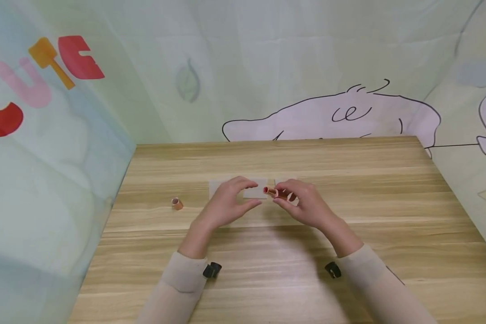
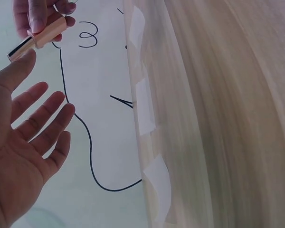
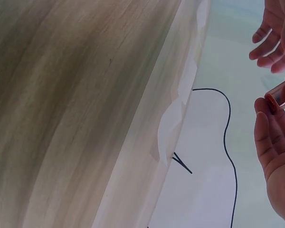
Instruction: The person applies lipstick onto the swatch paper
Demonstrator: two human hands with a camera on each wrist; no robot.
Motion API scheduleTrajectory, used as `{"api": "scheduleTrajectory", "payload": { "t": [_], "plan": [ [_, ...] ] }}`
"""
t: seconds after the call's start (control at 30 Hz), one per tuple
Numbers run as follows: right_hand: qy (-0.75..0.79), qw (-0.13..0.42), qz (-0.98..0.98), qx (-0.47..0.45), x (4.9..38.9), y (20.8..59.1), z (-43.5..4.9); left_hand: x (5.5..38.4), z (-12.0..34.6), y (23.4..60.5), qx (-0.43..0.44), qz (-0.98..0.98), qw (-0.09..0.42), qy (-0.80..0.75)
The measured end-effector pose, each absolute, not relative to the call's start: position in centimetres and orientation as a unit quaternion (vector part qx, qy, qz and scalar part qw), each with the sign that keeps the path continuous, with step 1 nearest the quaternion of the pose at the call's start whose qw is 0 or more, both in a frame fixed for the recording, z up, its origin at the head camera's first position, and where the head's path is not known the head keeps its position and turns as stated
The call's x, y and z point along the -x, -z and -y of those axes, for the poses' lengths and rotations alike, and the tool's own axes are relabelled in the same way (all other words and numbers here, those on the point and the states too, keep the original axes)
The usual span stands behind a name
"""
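A copper-coloured lipstick (image 1: 271,192) with its red end showing is held between the thumb and fingers of my right hand (image 1: 308,204). It points toward my left hand (image 1: 224,204), whose fingers are spread with nothing between them. In the left wrist view, the left thumb overlaps the shiny end of the lipstick (image 2: 50,32). From the right wrist, the red tip of the lipstick (image 3: 271,102) faces outward above the right fingers. Off to the left, a small copper cap (image 1: 177,204) stands on the table, its hollow mouth upward.
Pale paper pieces (image 1: 249,191) lie in a row on the wood-grain table (image 1: 267,270) beneath the hands. A printed cloth (image 1: 154,90) with cartoon drawings hangs behind the table's far edge and along its sides.
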State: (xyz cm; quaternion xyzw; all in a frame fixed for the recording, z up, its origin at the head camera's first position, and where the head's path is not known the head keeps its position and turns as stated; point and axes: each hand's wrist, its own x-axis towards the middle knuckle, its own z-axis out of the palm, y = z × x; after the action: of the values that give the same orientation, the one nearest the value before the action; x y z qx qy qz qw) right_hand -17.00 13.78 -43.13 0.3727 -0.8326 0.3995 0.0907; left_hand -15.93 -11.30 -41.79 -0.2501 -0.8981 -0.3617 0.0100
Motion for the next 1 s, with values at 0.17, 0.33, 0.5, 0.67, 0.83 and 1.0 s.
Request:
{"api": "scheduleTrajectory", "payload": {
  "t": [0.17, 0.33, 0.5, 0.67, 0.83, 1.0],
  "plan": [
    [-0.395, 0.090, 0.833, -0.376, 17.1, 43.1, -13.6, 16.1, 10.8, 41.4, 0.256, 0.897, 0.006, 0.361],
    [-0.391, 0.100, 0.830, -0.384, 17.2, 43.2, -13.4, 16.2, 10.4, 41.2, 0.269, 0.890, 0.000, 0.369],
    [-0.377, 0.116, 0.832, -0.391, 17.3, 43.2, -13.2, 16.3, 10.0, 41.3, 0.282, 0.881, 0.005, 0.381],
    [-0.375, 0.123, 0.831, -0.393, 17.3, 43.1, -13.1, 16.3, 9.6, 41.3, 0.290, 0.873, 0.023, 0.392],
    [-0.378, 0.123, 0.830, -0.391, 17.3, 43.0, -13.0, 16.3, 9.3, 41.2, 0.295, 0.860, 0.029, 0.415],
    [-0.408, 0.115, 0.821, -0.382, 17.3, 42.9, -13.2, 16.3, 9.2, 41.2, 0.301, 0.849, 0.048, 0.433]
  ]
}}
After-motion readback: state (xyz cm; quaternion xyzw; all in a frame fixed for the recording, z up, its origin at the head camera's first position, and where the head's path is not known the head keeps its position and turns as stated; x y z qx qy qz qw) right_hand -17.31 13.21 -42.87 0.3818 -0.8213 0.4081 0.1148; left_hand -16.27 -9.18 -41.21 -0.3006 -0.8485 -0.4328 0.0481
